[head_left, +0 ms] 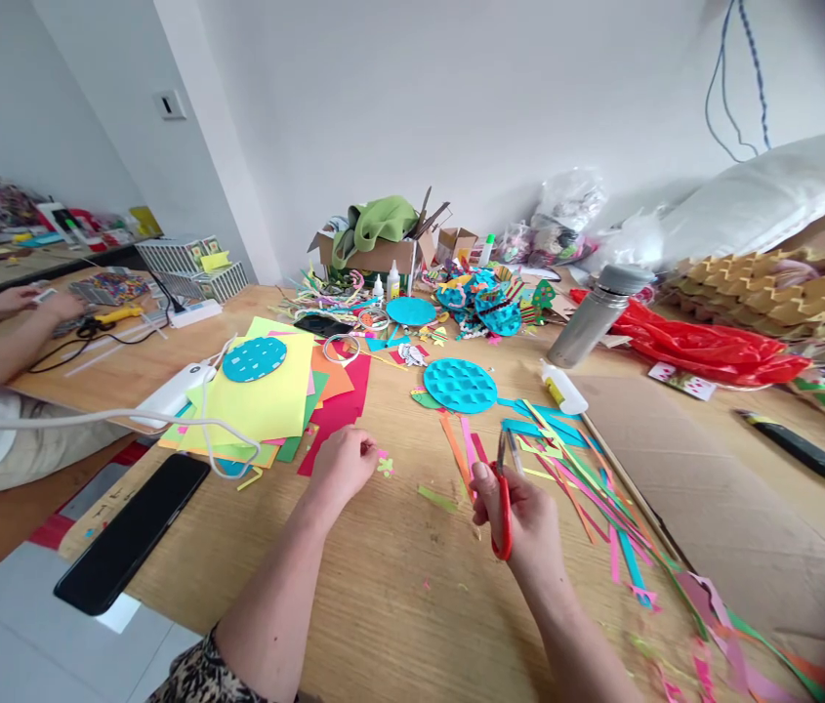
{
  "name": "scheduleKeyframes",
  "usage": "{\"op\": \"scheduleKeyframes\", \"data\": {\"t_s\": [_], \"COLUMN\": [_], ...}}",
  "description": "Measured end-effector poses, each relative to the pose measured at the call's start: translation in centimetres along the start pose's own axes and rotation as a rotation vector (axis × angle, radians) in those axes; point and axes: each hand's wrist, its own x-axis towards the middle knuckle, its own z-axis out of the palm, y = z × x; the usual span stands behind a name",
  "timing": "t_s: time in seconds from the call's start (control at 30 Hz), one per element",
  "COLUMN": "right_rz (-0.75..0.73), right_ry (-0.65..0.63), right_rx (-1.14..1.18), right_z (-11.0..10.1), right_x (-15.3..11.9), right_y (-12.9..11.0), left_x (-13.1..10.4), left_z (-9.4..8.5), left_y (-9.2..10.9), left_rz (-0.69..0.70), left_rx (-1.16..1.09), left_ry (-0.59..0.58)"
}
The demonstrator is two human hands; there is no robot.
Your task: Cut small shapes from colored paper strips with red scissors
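Red-handled scissors (502, 517) are gripped in my right hand (521, 513), with their blades pointing away from me. My left hand (344, 464) rests over the table beside the red paper, its fingers curled and pressed together; what they hold, if anything, is hidden. Just right of it lie small yellow-green paper scraps (385, 467). A textured blue oval (460, 386) lies beyond my hands, with orange and pink strips below it. Many coloured paper strips (588, 478) spread out right of the scissors. Coloured sheets (258, 391) are stacked at the left, under a dotted blue oval (255, 359).
A black phone (132, 532) lies at the left table edge, near a white power strip (172, 392) and cable. At the right are a glue bottle (563, 388), a steel flask (592, 317), cardboard (712, 508) and a cutter (807, 451). Another person's hands (38, 305) are far left.
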Motion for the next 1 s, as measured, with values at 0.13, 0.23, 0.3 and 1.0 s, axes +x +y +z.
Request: {"op": "scheduleKeyframes", "data": {"t_s": [0.13,0.23,0.3,1.0], "right_rz": [-0.085,-0.124,-0.125,-0.748], "right_ry": [0.128,0.185,0.209,-0.380], "right_rx": [0.043,0.066,0.079,-0.750], "right_z": [-0.4,-0.6,-0.6,1.3], "right_x": [-0.4,-0.5,-0.5,0.3], "right_y": [-0.2,-0.4,-0.5,1.7], "left_x": [-0.6,-1.5,-2.1,1.0], "left_z": [1.0,1.7,2.2,-0.8], "left_y": [0.6,1.6,2.4,0.8], "left_rz": [0.336,0.516,0.566,-0.226], "left_rx": [-0.096,-0.031,0.004,-1.465], "left_ry": [-0.040,-0.147,-0.201,0.204]}}
